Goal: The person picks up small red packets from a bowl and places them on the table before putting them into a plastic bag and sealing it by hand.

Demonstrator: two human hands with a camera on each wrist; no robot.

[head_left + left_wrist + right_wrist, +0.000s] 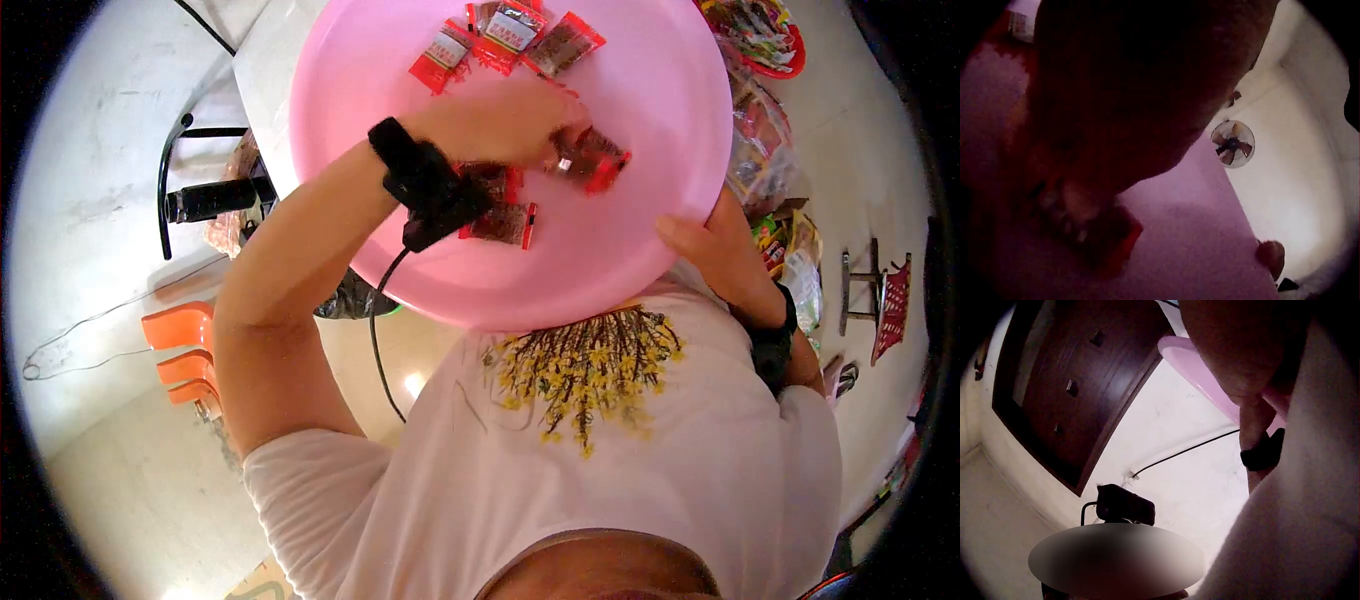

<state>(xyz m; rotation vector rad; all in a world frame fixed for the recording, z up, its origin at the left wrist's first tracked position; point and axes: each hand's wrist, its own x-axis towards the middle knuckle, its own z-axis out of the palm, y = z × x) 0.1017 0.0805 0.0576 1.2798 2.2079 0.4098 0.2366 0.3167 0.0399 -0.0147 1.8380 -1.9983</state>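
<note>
One snack packet (590, 160), dark with red ends, is what I've got pinched in my left hand (500, 125) right now. My fingers are curled down onto it, so that hand is closed on the packet. It sits low in the pink basin (640, 260), a bit toward the basin's right side, and I honestly can't tell if it's lifted off the plastic or touching it. The left wrist view is super dim, but you can make out the same packet (1116, 240) just under my fingers (1066, 206) with pink basin all around it.

My right hand (715, 250) is gripping the basin by its near right rim, thumb hooked over the top edge, the other fingers hidden underneath.

Two more packets (500, 210) lie in the basin right under my left wrist, touching each other and partly covered by the black wrist strap (425, 185). Another bunch of packets (510, 30) is crowded up against the far rim, well apart from the one I'm holding.

The basin's near edge is pushed up against my shirt (600, 450), the white one with the yellow tree print. Beyond the basin's right rim there's a red basket (775, 45) heaped with more snacks, and off past the left rim are some stacked orange stools (180, 345).
</note>
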